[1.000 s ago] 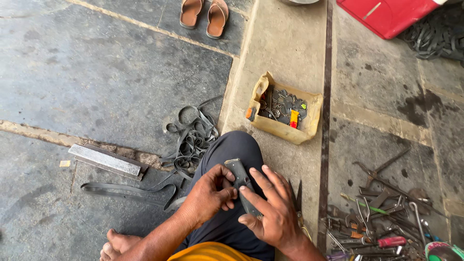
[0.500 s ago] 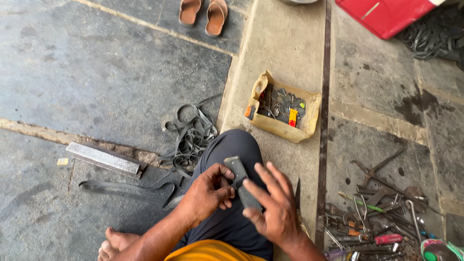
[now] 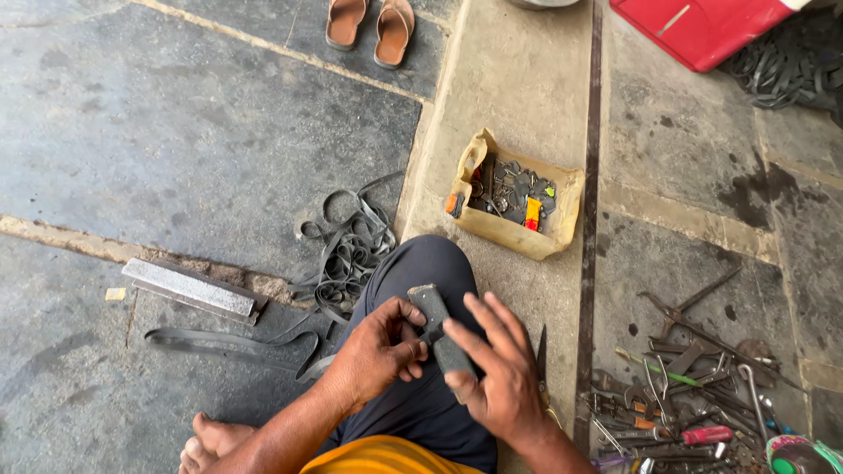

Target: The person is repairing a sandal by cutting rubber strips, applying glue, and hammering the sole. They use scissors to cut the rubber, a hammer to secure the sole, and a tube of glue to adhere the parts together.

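On a stone floor [image 3: 176,132], seen from the head camera, a seated person works over a raised knee [image 3: 421,263], which serves as a rest. The right hand [image 3: 496,373] lies with fingers spread along a grey block [image 3: 439,329], pinning it against the knee; its grip is flat and open-fingered rather than wrapped, yet it plainly holds the block in place. The left hand [image 3: 382,351] is curled tight beside the block's lower part, fingertips pinched as if on something small; what they hold is hidden. The block thus sits between both hands, tilted with its upper end toward the knee, probably so that one hand steadies while the other works. Just left of the knee lies a tangle of dark rubber strips [image 3: 347,250], and beyond it a metal bar [image 3: 189,288] flat on the floor, both within reach. Ahead stands a yellowish tray [image 3: 562,189] of small parts. To the right a heap of hand tools [image 3: 685,386] is spread out. Sandals [image 3: 369,22] and a red case [image 3: 694,31] lie well apart at the top.
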